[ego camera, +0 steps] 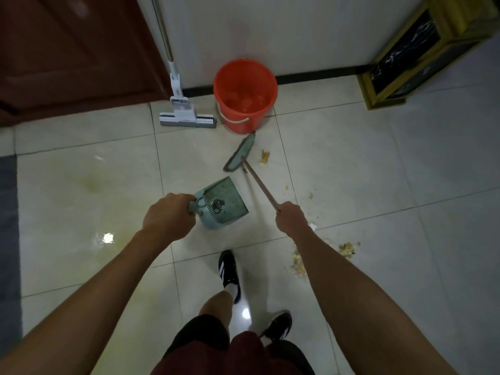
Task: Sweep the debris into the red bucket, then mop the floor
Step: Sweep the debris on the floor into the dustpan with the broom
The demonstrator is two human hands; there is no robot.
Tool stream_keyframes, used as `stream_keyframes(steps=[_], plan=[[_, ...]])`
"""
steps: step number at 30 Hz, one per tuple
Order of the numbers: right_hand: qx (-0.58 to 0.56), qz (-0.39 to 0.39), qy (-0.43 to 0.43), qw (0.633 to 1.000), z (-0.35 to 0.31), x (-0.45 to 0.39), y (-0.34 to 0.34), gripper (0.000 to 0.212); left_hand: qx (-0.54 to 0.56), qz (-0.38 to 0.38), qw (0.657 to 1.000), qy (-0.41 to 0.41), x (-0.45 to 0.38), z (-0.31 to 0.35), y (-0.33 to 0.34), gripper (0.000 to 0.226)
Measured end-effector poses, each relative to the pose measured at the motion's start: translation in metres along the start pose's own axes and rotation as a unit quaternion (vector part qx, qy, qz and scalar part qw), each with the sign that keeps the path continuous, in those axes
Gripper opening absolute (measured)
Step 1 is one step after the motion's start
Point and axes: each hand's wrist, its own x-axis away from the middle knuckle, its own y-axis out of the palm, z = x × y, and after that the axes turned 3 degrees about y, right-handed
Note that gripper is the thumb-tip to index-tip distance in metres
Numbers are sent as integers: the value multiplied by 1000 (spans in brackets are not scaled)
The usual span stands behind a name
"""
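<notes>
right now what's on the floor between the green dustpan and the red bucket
In the head view, the flat green broom head lies between the green plastic dustpan and the round red plastic bucket, just below the bucket; otherwise bare pale tile.

Glossy cream floor tiles (351, 163) with thin dark grout lines fill most of the frame. Two bright light reflections on the tiles, one at lower left (108, 237), one at bottom centre (245, 313). Yellowish stain (93, 182) on the tile at left centre. Grey mat edge (8, 226) along the left border. Dark red-brown wooden door (75, 55) at upper left. White wall (284, 31) across the top, black baseboard (319, 74) at its foot. Gold-framed cabinet with black marbled panels (405, 52) at upper right. Dim overall lighting.
</notes>
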Motion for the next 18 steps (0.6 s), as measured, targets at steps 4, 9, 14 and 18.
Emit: stream_keyframes(steps=[4, 9, 14, 18], plan=[[17, 17, 17, 1000, -20, -22, -7, 20, 9, 0, 1000, 10, -25, -6, -9, 17], [18, 18, 57, 998, -17, -27, -13, 23, -12, -7, 1000, 23, -40, 1, -12, 21], [-1, 11, 88, 996, 23, -15, -12, 24, -24, -4, 999, 36, -45, 14, -11, 21], [-31, -1, 111, 993, 72, 7, -2, 22, -59, -20, 997, 55, -38, 35, -7, 20]])
